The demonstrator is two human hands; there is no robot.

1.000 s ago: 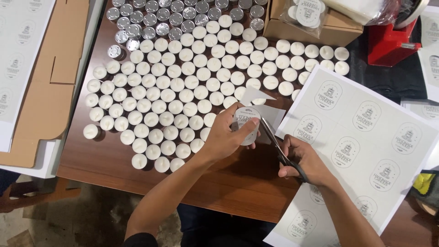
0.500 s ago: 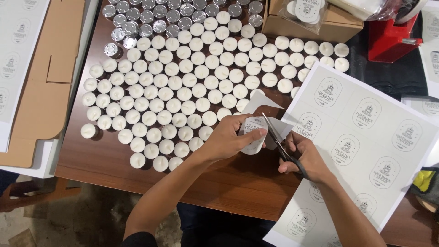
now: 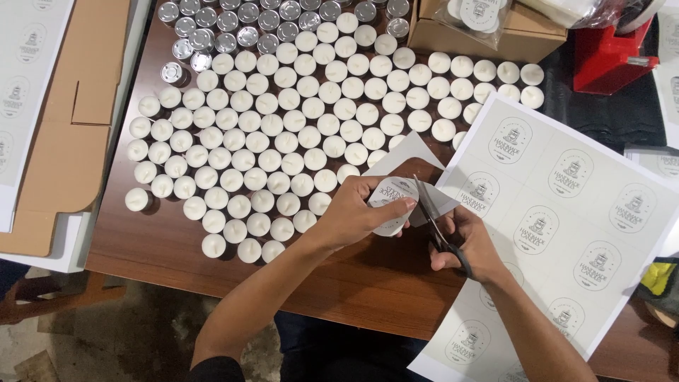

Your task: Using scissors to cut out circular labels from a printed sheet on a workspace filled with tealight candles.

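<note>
Cutting white arch-shaped label (image 3: pixel 391 204), scissors (image 3: pixel 435 226) alongside.

Beside the scissors (image 3: pixel 437 226), the left hand (image 3: pixel 353 212) covers one edge of the oval paper label (image 3: pixel 393 204), and the right hand (image 3: pixel 472 247) wraps the handle loops from sight. The label sheet (image 3: pixel 566 212) right of the scissors runs off the bottom edge. Above the scissors, the metal tealight cups (image 3: pixel 240 28), cardboard box (image 3: pixel 488 39) and red tape dispenser (image 3: pixel 608 53) are cropped by the top edge. Wicks on the white tealight candles (image 3: pixel 283 134) are too small to make out.
</note>
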